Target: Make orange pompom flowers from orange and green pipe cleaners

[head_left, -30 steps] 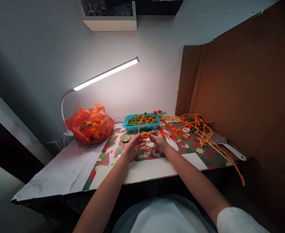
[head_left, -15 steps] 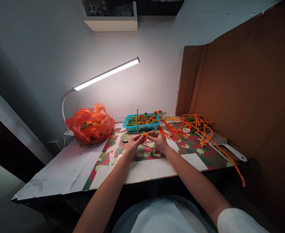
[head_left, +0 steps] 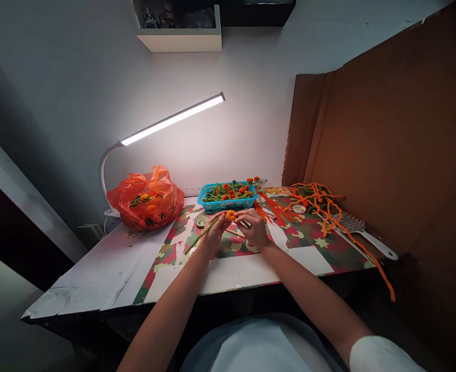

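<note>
A small fuzzy orange flower [head_left: 231,215] is held up between my two hands, above the table. My left hand [head_left: 214,233] is closed on it from the left. A green fuzzy stem [head_left: 200,236] runs out of that hand, slanting down and left. From the right, my right hand [head_left: 254,228] pinches at the flower's edge with bent fingers. Just behind the hands stands a blue plastic basket [head_left: 228,205] filled with orange flower heads and green stems. A roll of green tape [head_left: 202,222] lies left of my hands, and a thin stick [head_left: 236,234] lies beneath them.
An orange plastic bag [head_left: 146,201] with flowers inside stands at the left by a lit lamp [head_left: 173,120]. Orange fuzzy strips [head_left: 276,207] and a tangle [head_left: 317,194] lie on the right. A wire brush [head_left: 375,245] rests near the cardboard wall [head_left: 386,144].
The green stem that stood upright above the flower now slants down to the left past my left hand. The flower has turned, and both hands still hold it.
</note>
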The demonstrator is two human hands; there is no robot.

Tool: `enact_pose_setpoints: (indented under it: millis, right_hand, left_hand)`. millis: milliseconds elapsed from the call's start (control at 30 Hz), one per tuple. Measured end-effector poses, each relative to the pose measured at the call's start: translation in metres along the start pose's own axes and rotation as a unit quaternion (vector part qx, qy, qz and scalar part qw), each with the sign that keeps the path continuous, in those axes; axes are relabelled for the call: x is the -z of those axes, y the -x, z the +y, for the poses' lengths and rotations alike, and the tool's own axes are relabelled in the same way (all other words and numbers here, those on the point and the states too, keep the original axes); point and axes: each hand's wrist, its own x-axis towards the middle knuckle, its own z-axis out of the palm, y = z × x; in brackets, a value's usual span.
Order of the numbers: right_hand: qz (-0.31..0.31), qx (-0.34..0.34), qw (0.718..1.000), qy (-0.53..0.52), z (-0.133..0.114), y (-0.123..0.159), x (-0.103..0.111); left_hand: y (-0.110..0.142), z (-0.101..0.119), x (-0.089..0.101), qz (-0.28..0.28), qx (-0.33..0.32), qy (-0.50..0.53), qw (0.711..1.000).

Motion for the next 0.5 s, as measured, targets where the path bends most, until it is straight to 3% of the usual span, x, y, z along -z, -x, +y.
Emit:
enact_pose_setpoints:
  millis: [100,233,500]
  right_hand:
    - [0.046,-0.115,0.988,-0.093,0.004,0.0,-0.007]
    - [0.059,-0.272,0.931,-0.236,0.014,-0.002,-0.014]
    - [-0.021,-0.387,0.845,-0.367,0.015,-0.003,-0.016]
  left_hand:
    - [-0.001,0.002,-0.002,0.02,-0.005,0.026,0.999]
    - [0.0,0.004,-0.003,0.024,0.003,0.033,0.999]
    - [-0.001,0.005,-0.002,0.051,0.049,0.052,0.996]
